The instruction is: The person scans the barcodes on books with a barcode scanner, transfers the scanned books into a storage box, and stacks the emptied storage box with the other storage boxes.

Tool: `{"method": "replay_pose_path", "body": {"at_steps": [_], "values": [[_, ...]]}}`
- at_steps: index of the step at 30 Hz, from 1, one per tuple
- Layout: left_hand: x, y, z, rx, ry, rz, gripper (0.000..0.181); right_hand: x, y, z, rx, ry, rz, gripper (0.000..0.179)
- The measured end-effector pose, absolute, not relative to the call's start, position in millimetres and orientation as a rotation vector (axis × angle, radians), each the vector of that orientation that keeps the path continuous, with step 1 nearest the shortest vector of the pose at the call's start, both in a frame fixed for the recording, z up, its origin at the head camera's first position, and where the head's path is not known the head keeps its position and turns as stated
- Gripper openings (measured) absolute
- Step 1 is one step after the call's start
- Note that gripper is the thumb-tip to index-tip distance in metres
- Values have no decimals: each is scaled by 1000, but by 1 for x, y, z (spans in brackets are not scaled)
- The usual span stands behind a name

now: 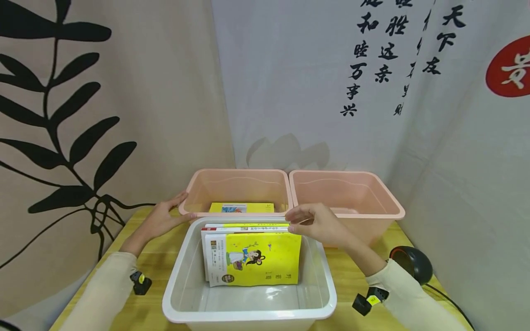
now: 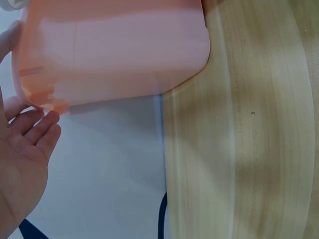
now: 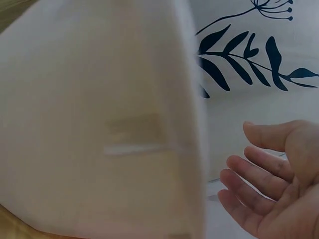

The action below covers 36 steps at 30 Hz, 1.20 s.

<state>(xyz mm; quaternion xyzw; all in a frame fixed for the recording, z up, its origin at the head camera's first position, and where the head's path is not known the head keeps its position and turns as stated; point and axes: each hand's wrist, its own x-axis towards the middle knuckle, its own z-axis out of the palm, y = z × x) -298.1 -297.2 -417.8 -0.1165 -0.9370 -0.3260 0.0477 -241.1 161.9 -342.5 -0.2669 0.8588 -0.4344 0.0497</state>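
My left hand (image 1: pixel 163 218) rests at the left front corner of a pink bin (image 1: pixel 238 177), its fingers along the side rim and its thumb by the front rim. In the left wrist view, relaxed fingertips (image 2: pixel 49 130) lie against that rim. My right hand (image 1: pixel 319 225) hovers over the right back part of a white bin (image 1: pixel 175 276), close to the books' upper corner. The right wrist view has it with loosely spread fingers (image 3: pixel 256 177), holding nothing. Several books stand upright in the white bin; the front one is a yellow book (image 1: pixel 265 262) with a cartoon figure.
Another yellow book (image 1: pixel 252 208) shows inside the left pink bin. A second pink bin (image 1: pixel 331 184) stands beside it on the right. A dark round object with a cable (image 1: pixel 418 264) sits at the right side of the wooden table (image 1: pixel 356 280). Printed curtains hang behind.
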Motion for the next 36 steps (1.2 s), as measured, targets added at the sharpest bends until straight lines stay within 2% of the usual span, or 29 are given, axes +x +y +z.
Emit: {"method": "replay_pose_path", "body": {"at_steps": [13, 36], "values": [[-299, -296, -418, -363, -2845, -1005, 97, -234, 161, -368, -786, 2721, -1214, 30], [-297, -296, -419, -344, -2840, -1018, 96, -234, 150, -382, -893, 2842, -855, 33]]}}
